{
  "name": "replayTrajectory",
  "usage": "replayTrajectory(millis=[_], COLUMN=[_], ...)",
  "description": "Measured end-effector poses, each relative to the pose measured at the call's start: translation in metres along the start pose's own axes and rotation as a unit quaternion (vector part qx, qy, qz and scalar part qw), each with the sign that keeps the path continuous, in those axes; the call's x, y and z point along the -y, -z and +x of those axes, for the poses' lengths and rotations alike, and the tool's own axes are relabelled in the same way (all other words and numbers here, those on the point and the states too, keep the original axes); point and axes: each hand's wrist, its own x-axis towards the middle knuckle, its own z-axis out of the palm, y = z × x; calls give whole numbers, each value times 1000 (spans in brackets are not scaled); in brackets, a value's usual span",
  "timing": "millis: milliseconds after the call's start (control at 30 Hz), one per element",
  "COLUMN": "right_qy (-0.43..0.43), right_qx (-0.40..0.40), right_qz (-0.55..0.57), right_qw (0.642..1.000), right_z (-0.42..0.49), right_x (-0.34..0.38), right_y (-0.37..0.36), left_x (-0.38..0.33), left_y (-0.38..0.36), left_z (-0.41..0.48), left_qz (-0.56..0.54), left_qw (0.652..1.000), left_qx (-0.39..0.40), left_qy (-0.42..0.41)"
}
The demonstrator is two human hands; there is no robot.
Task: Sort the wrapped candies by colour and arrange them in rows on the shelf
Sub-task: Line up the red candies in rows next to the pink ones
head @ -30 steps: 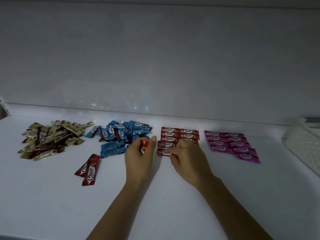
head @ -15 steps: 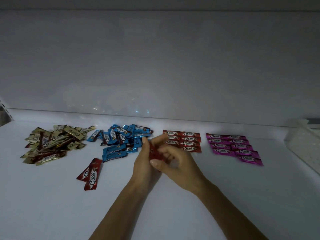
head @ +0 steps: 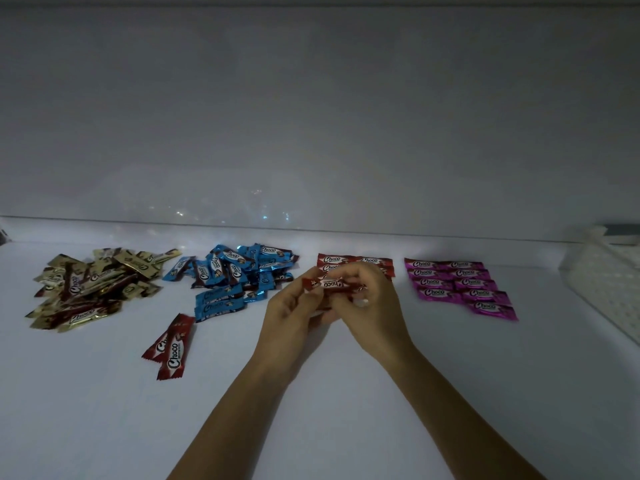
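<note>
I see the left hand (head: 289, 315) and right hand (head: 375, 308) holding one red candy (head: 327, 284) between their fingertips. Just behind the fingers lie the red rows (head: 353, 260); two loose red candies (head: 171, 346) lie well left of them.

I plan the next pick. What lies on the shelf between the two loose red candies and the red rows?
In the head view, both hands, left hand and right hand, holding one red candy; the blue pile's front edge too.

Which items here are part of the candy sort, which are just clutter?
In play:
- red candy held by left hand and right hand
- red rows
- pink rows
- blue pile
- gold pile
- two loose red candies

Not in play:
- white basket
</note>
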Motion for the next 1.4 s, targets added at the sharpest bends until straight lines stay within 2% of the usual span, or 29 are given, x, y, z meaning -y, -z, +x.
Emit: replayTrajectory(millis=[167,267,300,367,433,500,600,633,667,767,800,867,933,1000,1033,1067,1133,1233,1333,1400], right_qy=[-134,-152,-154,-179,-216,-238,-267,-269,-260,-201,-192,-192,-186,-126,-82,-55,-56,-54,-15,17], right_qx=[-9,-4,-10,-17,-12,-2,4,12,26,77,78,52,-38,-136,-151,-144,-85,8,57,56], right_qz=[172,175,175,205,271,306,303,318,341,363,355,348,287,104,21,-40,-101,-190,-262,-314], right_qw=[976,973,972,962,938,922,915,909,903,906,912,916,939,977,985,987,990,980,963,948], right_z=[7,8,8,9,9,8,5,5,5,3,3,5,13,22,24,25,26,22,19,17], right_x=[2,2,1,0,0,1,3,4,5,8,7,6,0,-6,-9,-13,-21,-33,-39,-43], right_y=[6,7,7,8,9,9,7,7,7,7,6,6,14,33,42,48,52,44,38,37], left_x=[-1,2,4,7,13,18,24,25,23,15,14,16,21,23,23,23,26,35,39,40], left_y=[4,6,6,7,7,8,13,13,11,5,5,8,9,8,8,8,12,17,18,17], left_z=[2,3,3,3,1,-1,0,0,0,-2,-1,-1,-1,-1,-1,0,2,8,10,10], left_qz=[-82,-86,-65,60,220,326,417,413,388,249,243,297,379,419,433,454,518,604,628,634], left_qw=[996,996,998,996,963,911,821,814,830,916,921,909,887,867,858,846,811,767,753,749], left_qx=[-18,-11,-13,-19,-14,-35,-99,-115,-129,-144,-147,-138,-129,-147,-160,-168,-153,-75,-39,-30], left_qy=[17,7,-6,-69,-156,-251,-378,-392,-379,-280,-265,-256,-232,-225,-224,-224,-225,-204,-193,-192])
